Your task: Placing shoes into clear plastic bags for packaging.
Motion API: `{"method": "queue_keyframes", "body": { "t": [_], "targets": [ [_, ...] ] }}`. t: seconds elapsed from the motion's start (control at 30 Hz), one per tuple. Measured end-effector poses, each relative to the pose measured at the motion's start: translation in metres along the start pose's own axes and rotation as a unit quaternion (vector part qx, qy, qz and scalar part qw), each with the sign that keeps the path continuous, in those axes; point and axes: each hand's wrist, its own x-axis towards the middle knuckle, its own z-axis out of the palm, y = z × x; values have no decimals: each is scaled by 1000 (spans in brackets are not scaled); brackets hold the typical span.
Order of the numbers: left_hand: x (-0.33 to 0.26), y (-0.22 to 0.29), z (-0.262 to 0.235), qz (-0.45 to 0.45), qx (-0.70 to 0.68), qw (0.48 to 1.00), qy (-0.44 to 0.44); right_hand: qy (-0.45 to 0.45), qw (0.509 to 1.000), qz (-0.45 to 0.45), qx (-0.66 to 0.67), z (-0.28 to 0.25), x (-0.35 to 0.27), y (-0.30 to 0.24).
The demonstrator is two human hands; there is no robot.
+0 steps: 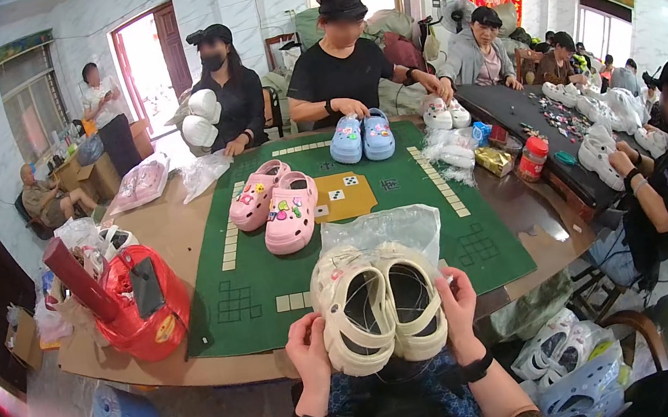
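Cream clogs held two-handed at the near edge of the green mat

Fingers first. Left hand (311,347): fingers curled, pressed to the outer side of the left shoe of a pair of cream clogs (361,326). Right hand (458,302): fingers bent likewise, gripping the outer side of the right shoe. The clogs sit side by side between the hands, openings up, overlapping the near edge of the green mat (505,264) in view. A clear plastic bag (403,228) spreads at their far ends, over the mat; whether the toes are inside it cannot be told. A dark band circles each wrist.

On the mat, beyond the cream pair: pink clogs (292,221) with colourful charms, left of the mat's yellow centre panel (358,196); blue clogs (347,141), also with charms, at the mat's far edge, a co-worker's hand touching them.

Left of the mat, on the brown table (166,226): a red bag (134,327) with a dark phone (145,285) lying against it. Right of the mat: a red jar (533,158) and a gold packet (494,159). Farther right, a seated co-worker handles a white clog (599,158) at a dark table.

Below the mat's level: a blue bin (126,412) to the left; bagged white clogs (558,352) to the right.
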Motion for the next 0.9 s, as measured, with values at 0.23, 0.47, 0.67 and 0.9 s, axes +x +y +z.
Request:
{"method": "queue_keyframes", "body": {
  "t": [0.23, 0.47, 0.67, 0.9],
  "targets": [
    [-11, 8, -1, 88, 129, 987, -31, -54, 948, -170, -265, -15, 2, -11],
    [-25, 6, 7, 93, 48, 995, 6, 3, 953, -270, -135, -28, -11, 10],
    [-25, -12, 2, -21, -64, 996, -62, -120, 969, -56, -210, -48, -5, 5],
    [-40, 1, -38, 33, 58, 953, -297, -392, 862, -110, -300, -67, -23, -58]
  ]
}}
